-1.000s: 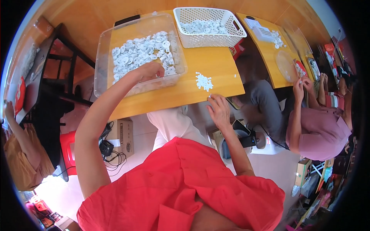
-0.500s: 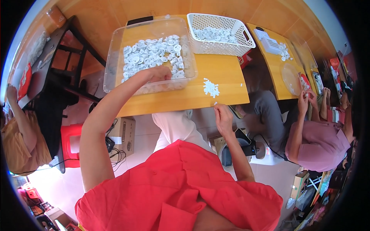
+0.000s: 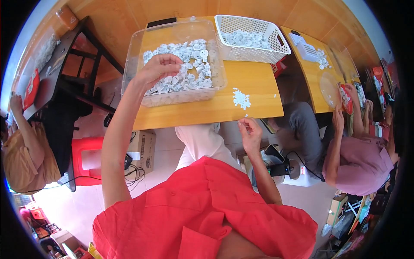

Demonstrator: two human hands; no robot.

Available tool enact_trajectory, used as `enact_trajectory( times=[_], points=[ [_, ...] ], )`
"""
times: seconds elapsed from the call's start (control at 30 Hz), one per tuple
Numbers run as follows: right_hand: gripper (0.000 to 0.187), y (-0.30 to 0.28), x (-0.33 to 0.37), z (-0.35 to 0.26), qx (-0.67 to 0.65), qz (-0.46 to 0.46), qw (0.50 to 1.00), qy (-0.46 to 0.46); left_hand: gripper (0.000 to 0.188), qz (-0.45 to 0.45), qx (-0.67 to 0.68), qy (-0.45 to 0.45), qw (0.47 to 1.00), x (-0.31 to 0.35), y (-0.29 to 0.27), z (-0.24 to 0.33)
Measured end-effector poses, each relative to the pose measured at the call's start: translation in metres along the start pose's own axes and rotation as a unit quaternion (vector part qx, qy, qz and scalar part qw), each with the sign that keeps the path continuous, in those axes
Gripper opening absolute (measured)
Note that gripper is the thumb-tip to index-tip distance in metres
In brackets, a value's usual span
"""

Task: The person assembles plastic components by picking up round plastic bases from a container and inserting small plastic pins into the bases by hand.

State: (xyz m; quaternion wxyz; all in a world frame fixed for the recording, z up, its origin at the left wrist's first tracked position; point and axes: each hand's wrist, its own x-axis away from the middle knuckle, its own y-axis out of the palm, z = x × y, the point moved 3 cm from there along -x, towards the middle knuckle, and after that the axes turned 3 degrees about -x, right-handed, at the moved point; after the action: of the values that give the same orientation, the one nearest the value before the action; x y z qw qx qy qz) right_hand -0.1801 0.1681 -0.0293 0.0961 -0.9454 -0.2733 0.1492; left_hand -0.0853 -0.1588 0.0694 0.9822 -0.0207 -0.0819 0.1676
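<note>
My left hand (image 3: 161, 70) is over a clear plastic bin (image 3: 185, 96), its thumb and fingers drawn together. White parts lie behind the fingertips, so I cannot make out what is pinched there. Many small white round plastic parts (image 3: 189, 82) are heaped in the bin. Just off the table's front edge, my right hand (image 3: 251, 134) has thumb and forefinger pressed together; anything between them is too small to name. Beyond it a little pile of tiny white pieces (image 3: 242, 100) lies on the table, with one loose piece (image 3: 246, 115) near the edge.
A white perforated basket (image 3: 254, 52) of similar parts stands on the yellow table (image 3: 194, 113), right of the bin. A co-worker in a pink shirt (image 3: 360, 164) sits at a table on the right. A red stool (image 3: 82, 162) and a cardboard box (image 3: 144, 151) are at lower left.
My left hand has lifted from the near side of the heap in the bin and moved away from me, above the parts. My right hand stays by the table edge, slightly turned.
</note>
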Motion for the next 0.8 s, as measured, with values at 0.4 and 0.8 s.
enact_trajectory(
  times=[0.4, 0.8],
  points=[
    [0.011, 0.028, -0.014, -0.115, -0.127, -0.103, 0.984, -0.074, 0.022, -0.068, 0.533, 0.029, 0.843, 0.089, 0.118, -0.049],
    [0.01, 0.04, -0.011, -0.132, -0.045, -0.169, 0.976, -0.133, 0.014, -0.051, 0.554, -0.009, 0.831, 0.098, 0.143, -0.062]
  ],
)
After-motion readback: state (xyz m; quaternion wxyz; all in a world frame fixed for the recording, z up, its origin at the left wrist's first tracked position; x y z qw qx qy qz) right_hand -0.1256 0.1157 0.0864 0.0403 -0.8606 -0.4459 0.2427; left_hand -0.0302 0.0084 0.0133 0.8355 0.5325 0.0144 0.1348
